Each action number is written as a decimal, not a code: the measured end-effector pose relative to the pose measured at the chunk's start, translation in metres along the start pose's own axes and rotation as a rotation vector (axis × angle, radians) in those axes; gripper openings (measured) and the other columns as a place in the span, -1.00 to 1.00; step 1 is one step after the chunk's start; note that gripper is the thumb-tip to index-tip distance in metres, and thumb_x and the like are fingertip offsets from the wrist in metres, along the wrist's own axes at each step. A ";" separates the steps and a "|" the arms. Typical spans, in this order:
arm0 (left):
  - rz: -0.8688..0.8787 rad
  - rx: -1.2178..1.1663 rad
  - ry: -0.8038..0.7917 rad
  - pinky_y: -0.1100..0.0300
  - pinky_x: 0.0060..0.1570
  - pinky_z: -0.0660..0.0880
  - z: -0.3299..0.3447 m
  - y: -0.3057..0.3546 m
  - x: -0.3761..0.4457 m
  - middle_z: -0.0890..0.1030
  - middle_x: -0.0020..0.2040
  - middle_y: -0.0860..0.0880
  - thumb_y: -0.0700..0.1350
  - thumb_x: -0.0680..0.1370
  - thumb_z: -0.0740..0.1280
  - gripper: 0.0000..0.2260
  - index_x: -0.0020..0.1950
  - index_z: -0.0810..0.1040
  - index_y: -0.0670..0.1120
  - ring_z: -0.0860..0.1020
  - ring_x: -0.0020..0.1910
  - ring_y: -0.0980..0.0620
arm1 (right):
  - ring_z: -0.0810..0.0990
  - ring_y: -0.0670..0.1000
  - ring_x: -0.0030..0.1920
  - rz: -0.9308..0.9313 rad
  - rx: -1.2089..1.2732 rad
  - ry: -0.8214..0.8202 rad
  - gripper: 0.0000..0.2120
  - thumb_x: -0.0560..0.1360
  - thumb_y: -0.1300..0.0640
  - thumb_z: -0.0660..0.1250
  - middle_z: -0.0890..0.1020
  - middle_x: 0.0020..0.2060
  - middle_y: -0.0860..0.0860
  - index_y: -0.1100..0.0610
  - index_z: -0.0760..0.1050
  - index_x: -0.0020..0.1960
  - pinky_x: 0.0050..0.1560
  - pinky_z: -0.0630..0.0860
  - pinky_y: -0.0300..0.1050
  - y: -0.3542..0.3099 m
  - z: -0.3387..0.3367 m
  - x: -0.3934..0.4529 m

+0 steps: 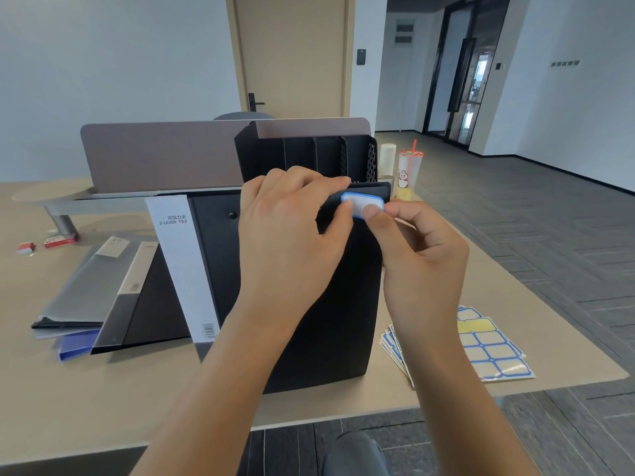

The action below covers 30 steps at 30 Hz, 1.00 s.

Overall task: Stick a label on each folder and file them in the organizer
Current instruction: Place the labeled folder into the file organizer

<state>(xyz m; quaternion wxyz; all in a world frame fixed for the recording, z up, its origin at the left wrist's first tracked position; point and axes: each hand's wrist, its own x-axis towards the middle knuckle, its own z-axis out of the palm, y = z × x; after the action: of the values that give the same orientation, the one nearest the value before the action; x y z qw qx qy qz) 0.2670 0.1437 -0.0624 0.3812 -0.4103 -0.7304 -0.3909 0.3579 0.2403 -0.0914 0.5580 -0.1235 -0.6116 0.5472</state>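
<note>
Black folder (pixel 343 286) stands tilted on the desk (pixel 103 407), top edge gripped by the left hand (pixel 288 235), fingers curled over it, evidently to steady the cover. Right hand (pixel 415 255) presses a blue-bordered label (pixel 360 204) onto the upper right corner, thumb flat on it, other fingers curled, while the left thumb holds the label's near edge. Label sheets (pixel 488 348) lie just right of the folder. Black organizer (pixel 309 156) stands behind, slots apparently empty; further folders (pixel 113 297) wait at left
</note>
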 end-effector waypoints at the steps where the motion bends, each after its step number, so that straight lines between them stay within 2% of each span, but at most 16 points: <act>1: 0.001 0.000 0.001 0.21 0.17 0.23 0.000 0.000 0.000 0.67 0.04 0.10 0.08 0.58 0.36 -0.74 0.21 0.69 0.06 0.55 0.04 0.08 | 0.51 -0.14 -0.34 -0.002 0.002 -0.004 -0.93 0.56 0.16 0.52 0.58 -0.39 -0.17 0.06 0.69 -0.11 -0.20 0.43 -0.36 0.000 0.000 0.000; 8: 0.005 -0.002 0.009 0.20 0.19 0.24 0.000 0.000 0.000 0.67 0.03 0.09 0.07 0.59 0.35 -0.75 0.21 0.69 0.05 0.55 0.04 0.08 | 0.54 -0.12 -0.27 -0.001 0.021 -0.023 -0.96 0.55 0.16 0.52 0.64 -0.32 -0.08 0.08 0.71 -0.08 -0.13 0.46 -0.31 0.001 -0.003 -0.002; 11: 0.007 0.010 -0.006 0.22 0.19 0.21 0.001 -0.001 0.000 0.67 0.05 0.09 0.09 0.60 0.33 -0.72 0.24 0.68 0.06 0.54 0.06 0.08 | 0.69 -0.04 -0.07 -0.006 0.021 -0.016 -0.97 0.55 0.16 0.53 0.73 -0.17 0.02 0.10 0.71 -0.07 0.04 0.55 -0.24 0.003 -0.002 -0.003; 14: 0.015 0.024 -0.020 0.23 0.19 0.20 0.001 -0.002 0.001 0.66 0.07 0.09 0.11 0.60 0.30 -0.69 0.27 0.67 0.07 0.52 0.07 0.10 | 0.71 0.07 0.12 -0.011 0.017 -0.036 -0.97 0.55 0.16 0.53 0.75 -0.12 0.00 0.11 0.71 -0.05 0.20 0.61 -0.08 0.003 -0.001 -0.003; 15: 0.018 0.026 -0.023 0.23 0.19 0.20 0.001 -0.002 0.001 0.65 0.07 0.09 0.11 0.60 0.30 -0.69 0.27 0.67 0.07 0.51 0.07 0.10 | 0.71 0.05 0.09 -0.009 0.016 -0.044 -0.97 0.56 0.15 0.53 0.75 -0.15 -0.04 0.09 0.71 -0.05 0.17 0.61 -0.09 0.003 -0.001 -0.003; 18: 0.026 0.030 -0.030 0.22 0.20 0.21 0.000 -0.002 0.001 0.64 0.06 0.10 0.10 0.60 0.30 -0.69 0.28 0.66 0.07 0.51 0.06 0.10 | 0.57 -0.12 -0.21 0.006 0.027 -0.050 -0.95 0.57 0.14 0.51 0.66 -0.27 -0.13 0.05 0.69 -0.08 -0.08 0.50 -0.26 0.000 -0.005 -0.003; 20: 0.030 0.018 -0.032 0.22 0.20 0.22 -0.001 -0.003 0.001 0.64 0.05 0.11 0.09 0.59 0.31 -0.70 0.27 0.66 0.07 0.50 0.06 0.11 | 0.51 -0.15 -0.29 0.013 0.033 -0.040 -0.95 0.58 0.15 0.49 0.64 -0.28 -0.13 0.06 0.69 -0.07 -0.16 0.45 -0.30 -0.001 -0.007 -0.001; 25: 0.028 0.001 -0.020 0.25 0.19 0.21 -0.001 -0.003 -0.001 0.64 0.06 0.10 0.07 0.59 0.31 -0.71 0.26 0.67 0.06 0.50 0.06 0.12 | 0.53 -0.18 -0.30 0.036 0.027 -0.034 -0.96 0.58 0.18 0.48 0.66 -0.28 -0.12 0.14 0.70 -0.03 -0.16 0.47 -0.32 0.000 -0.007 0.003; 30: 0.031 -0.005 0.001 0.20 0.20 0.25 -0.001 -0.001 -0.002 0.66 0.04 0.08 0.05 0.58 0.34 -0.73 0.23 0.68 0.04 0.53 0.04 0.08 | 0.54 -0.18 -0.30 0.031 0.004 -0.027 -0.96 0.57 0.17 0.50 0.65 -0.29 -0.13 0.13 0.71 -0.05 -0.16 0.46 -0.36 0.003 -0.008 0.005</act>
<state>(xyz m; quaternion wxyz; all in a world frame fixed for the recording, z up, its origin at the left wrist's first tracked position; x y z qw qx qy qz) 0.2665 0.1421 -0.0642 0.3867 -0.4221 -0.7228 -0.3870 0.3613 0.2491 -0.0928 0.5413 -0.1247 -0.6159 0.5586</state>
